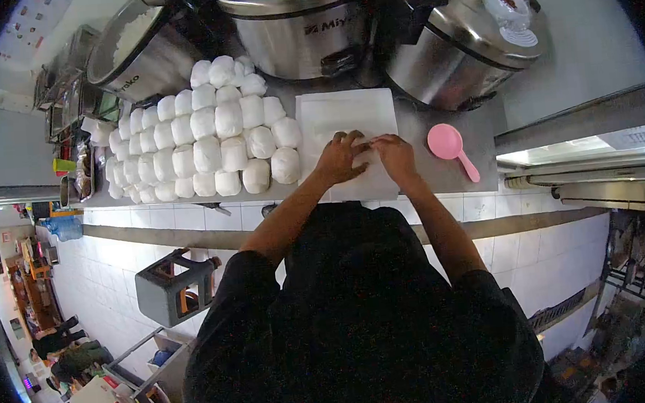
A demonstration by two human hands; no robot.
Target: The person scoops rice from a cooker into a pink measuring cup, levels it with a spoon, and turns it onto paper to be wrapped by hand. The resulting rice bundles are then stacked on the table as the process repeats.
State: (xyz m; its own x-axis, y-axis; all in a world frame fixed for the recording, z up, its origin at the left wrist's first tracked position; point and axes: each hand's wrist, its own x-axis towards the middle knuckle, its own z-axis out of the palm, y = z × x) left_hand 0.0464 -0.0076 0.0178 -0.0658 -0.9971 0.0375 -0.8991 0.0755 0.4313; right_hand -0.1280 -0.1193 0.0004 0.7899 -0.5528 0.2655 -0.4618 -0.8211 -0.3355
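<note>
A stack of white paper sheets (347, 108) lies on the steel counter in front of me. My left hand (342, 158) rests on the paper, fingers bent and apart, the thumb away from them. Close beside it, my right hand (396, 158) has its fingertips pinched together at the paper, near the left fingertips. Exactly what they grip is partly hidden, but it looks like a paper sheet. To the left, several white paper-wrapped bundles (228, 119) are piled in rows. A pink scoop (446, 142) lies right of the paper, its handle toward me.
Behind the paper stands a large steel rice cooker (302, 40); another cooker (454, 47) is at the right, with a small clear container (506, 4) on its lid. An open pot of rice (126, 61) stands back left. A grey stool (174, 287) is on the tiled floor.
</note>
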